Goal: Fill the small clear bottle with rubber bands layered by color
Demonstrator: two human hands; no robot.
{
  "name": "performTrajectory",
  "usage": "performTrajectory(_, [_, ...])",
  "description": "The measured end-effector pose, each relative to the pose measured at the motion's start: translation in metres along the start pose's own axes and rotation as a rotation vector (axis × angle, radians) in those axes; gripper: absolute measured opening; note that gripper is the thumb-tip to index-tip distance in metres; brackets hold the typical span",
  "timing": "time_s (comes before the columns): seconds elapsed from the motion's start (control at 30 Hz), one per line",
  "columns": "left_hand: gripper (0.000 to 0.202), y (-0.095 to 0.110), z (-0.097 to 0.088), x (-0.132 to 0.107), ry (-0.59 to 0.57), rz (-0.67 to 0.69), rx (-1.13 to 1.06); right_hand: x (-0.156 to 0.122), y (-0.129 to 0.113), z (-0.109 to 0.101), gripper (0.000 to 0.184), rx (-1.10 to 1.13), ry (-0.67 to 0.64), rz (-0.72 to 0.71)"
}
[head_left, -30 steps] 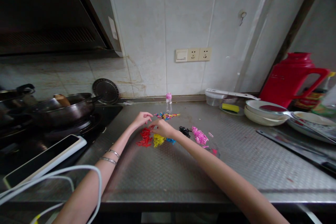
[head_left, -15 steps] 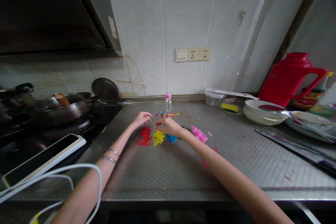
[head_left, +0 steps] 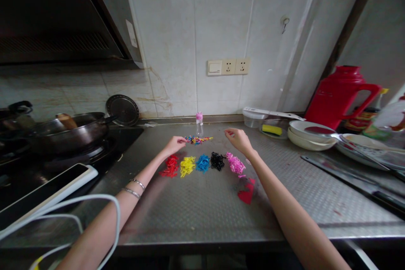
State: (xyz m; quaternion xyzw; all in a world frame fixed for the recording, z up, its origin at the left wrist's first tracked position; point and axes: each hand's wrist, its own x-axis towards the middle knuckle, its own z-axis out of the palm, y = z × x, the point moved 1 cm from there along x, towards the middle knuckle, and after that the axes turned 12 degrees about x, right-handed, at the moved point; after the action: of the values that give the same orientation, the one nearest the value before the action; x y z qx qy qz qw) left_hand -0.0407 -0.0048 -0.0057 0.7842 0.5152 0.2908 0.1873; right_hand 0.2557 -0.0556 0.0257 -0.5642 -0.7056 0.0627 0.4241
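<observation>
Multicoloured clip pile (head_left: 199, 140): left end being obscured by left hand (head_left: 175, 145), pinch indiscernible; right hand (head_left: 239, 140) being held curled, grip indiscernible.

This is a kitchen: a stove (head_left: 117, 145) with a pan (head_left: 76, 136) stands left of the metal bench (head_left: 196, 202), whose right side carries bowls (head_left: 311, 143).

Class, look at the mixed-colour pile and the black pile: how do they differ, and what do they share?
Colour: the mixed-colour pile shows several colours; the black pile shows only one.
Shape: the mixed-colour pile spreads long and narrow; the black pile is a compact clump.
Place: the mixed-colour pile lies farther back, near the bottle; the black pile sits between the blue pile and pink pile.
Shared: both lie on the metal counter.
</observation>
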Motion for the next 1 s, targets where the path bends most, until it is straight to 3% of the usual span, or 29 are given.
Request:
performTrajectory(0.2, [0.023, 0.037, 0.030, 0.024, -0.012, 0.161, 0.231, -0.005, 0.003, -0.005, 0.028, -0.165, -0.009, 0.079])
performTrajectory(0.4, [0.020, 0.067, 0.061, 0.055, -0.015, 0.280, 0.520, -0.009, 0.002, -0.002, 0.028, -0.255, -0.041, 0.061])
performTrajectory(0.63, [0.022, 0.073, 0.082, 0.073, -0.072, 0.275, 0.785, -0.011, -0.005, 0.000, 0.029, -0.299, -0.057, 0.054])
performTrajectory(1.0, [0.021, 0.077, 0.092, 0.077, -0.035, 0.267, 0.840, -0.013, -0.010, 0.001, 0.028, -0.316, -0.093, 0.060])
